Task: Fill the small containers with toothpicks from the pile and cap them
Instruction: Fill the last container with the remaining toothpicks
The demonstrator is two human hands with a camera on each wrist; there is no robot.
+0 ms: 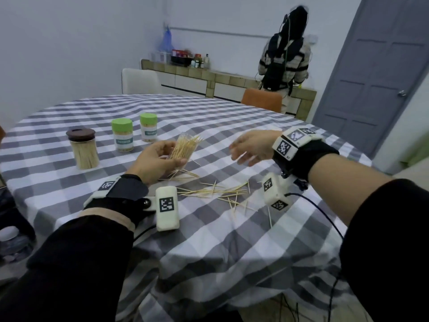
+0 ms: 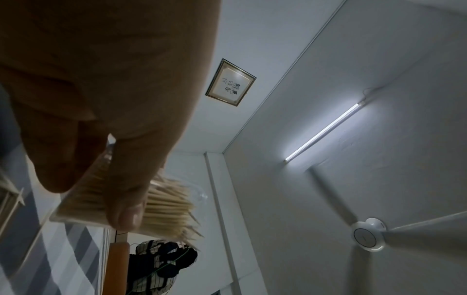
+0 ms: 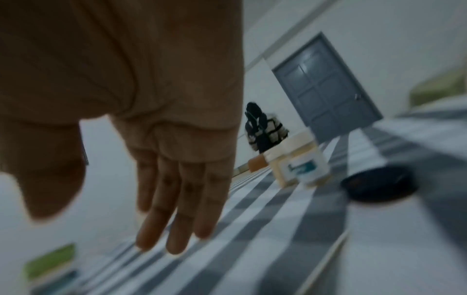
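Nearest to me, loose toothpicks lie scattered on the checked tablecloth between my two wrists, some crossing each other and a few strays reaching toward the table's near edge. That is what remains of the pile, and I judge it a modest remainder.

Just beyond them, my left hand curls its fingers and thumb around a clear container, tilted away to the right and packed with toothpicks whose tips fan out past its mouth. It has no cap on. In the left wrist view my thumb presses across the bundle, and the sticks look pale, thin and tightly bunched. A few more toothpicks lie on the cloth right under this container.

My right hand hovers to the right of it, fingers straight and relaxed, holding nothing; its wrist view is blurred.

Farther back stand two green-capped containers, both full and closed, so I count them done. To their left sits a taller jar with a dark lid, also full of toothpicks.

So this container needs its sticks settled and a cap; I see no spare cap in view.
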